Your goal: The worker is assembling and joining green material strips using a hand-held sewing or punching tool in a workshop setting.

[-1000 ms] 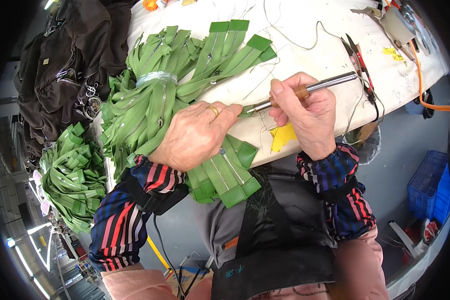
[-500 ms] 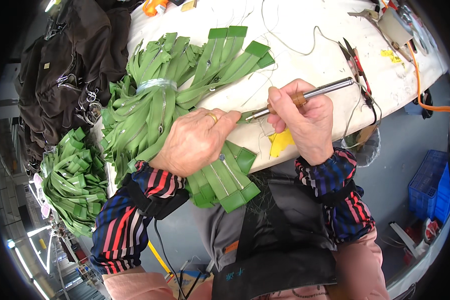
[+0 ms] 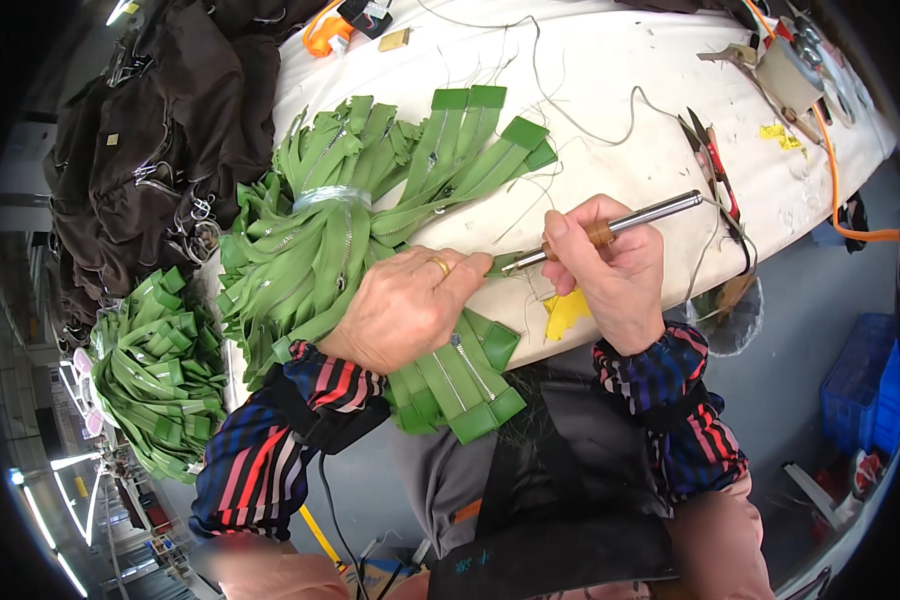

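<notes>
Green zippers pressed flat, a hot-tip tool held to their edge

The bundle of green zippers (image 3: pixel 340 240) is pinned under the flattened left hand (image 3: pixel 405 310); a metal-barrelled soldering iron (image 3: pixel 610 230) is gripped pen-like in the right hand (image 3: pixel 610 270), tip beside the left fingertips (on a white worktable (image 3: pixel 620 100)). Pliers (image 3: pixel 710 160) lie beyond the right hand.

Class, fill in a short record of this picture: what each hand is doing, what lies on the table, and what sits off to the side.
Left hand: pressing flat on a bundle of green zippers
Right hand: holding a metal pen-shaped tool, tip at a zipper end
Table: white, with loose threads and pliers
Left side: second pile of green zippers, dark bags
</notes>
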### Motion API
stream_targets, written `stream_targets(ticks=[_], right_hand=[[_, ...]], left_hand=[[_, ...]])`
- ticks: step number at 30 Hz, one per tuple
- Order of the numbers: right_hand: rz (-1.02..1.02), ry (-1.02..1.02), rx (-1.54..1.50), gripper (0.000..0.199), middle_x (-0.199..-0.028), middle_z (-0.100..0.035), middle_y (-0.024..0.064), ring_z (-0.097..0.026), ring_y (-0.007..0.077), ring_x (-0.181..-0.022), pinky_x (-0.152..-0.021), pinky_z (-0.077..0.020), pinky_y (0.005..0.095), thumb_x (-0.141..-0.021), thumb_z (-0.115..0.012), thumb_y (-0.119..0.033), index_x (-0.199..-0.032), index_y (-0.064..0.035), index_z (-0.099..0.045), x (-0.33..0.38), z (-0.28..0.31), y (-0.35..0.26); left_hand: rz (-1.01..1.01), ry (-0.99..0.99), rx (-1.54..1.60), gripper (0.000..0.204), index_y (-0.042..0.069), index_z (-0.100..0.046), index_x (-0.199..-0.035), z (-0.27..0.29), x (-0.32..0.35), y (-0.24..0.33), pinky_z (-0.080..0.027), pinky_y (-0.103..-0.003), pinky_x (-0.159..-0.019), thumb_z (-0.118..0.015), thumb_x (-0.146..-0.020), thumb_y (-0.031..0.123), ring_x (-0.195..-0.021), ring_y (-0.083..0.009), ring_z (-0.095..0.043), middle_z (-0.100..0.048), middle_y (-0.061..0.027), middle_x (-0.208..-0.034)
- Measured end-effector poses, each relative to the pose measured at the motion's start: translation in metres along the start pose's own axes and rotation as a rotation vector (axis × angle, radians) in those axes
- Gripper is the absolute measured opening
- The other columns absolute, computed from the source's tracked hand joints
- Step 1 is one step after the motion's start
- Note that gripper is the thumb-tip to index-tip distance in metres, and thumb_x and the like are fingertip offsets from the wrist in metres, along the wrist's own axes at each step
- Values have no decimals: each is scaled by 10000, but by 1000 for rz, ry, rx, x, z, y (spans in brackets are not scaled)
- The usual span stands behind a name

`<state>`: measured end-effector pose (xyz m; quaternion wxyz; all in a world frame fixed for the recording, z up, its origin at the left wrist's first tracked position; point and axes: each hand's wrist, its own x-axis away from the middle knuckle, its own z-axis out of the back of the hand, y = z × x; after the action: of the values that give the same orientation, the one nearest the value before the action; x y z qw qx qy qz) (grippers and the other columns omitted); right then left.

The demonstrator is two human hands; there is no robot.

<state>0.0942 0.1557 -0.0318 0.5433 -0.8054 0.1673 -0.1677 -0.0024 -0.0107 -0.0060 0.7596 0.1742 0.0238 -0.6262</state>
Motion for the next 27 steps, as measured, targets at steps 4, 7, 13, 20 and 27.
stream_targets(ticks=[4,7,13,20,27], right_hand=[[-2,-38,-23,142,-620,-566,10,-524,39,-521,-431,-395,166,-833,-612,-105,-759,-5,-545,2,-5,-4],[-6,-31,-30,144,-623,-568,11,-528,40,-522,-429,-396,167,-831,-617,-107,-759,-5,-545,3,-7,-5],[17,19,-58,157,-629,-574,16,-527,38,-518,-426,-396,165,-829,-626,-117,-755,-6,-543,2,-5,-3],[20,-27,-47,150,-628,-576,16,-521,33,-516,-426,-396,164,-833,-620,-113,-757,-7,-545,2,-6,-2],[8,-35,-28,143,-613,-570,15,-511,32,-506,-427,-397,167,-836,-614,-109,-762,-5,-549,2,-5,-2]], left_hand=[[17,-10,-36,338,-20,-583,-974,14,4,5,-501,-352,-648,-576,-640,-71,-700,-271,-613,-603,-128,-758],[-23,-80,-70,477,-20,-542,-1047,15,7,1,-487,-314,-678,-636,-584,41,-746,-249,-595,-593,-101,-850],[13,-39,-39,333,-17,-575,-978,14,1,6,-497,-347,-637,-590,-648,-63,-695,-262,-612,-595,-120,-742],[-24,-103,-58,477,-30,-530,-1048,20,4,3,-479,-314,-676,-625,-585,32,-741,-247,-591,-586,-108,-839],[-33,-101,-34,487,-38,-527,-1048,17,4,2,-479,-317,-680,-619,-574,21,-743,-250,-591,-586,-114,-839]])
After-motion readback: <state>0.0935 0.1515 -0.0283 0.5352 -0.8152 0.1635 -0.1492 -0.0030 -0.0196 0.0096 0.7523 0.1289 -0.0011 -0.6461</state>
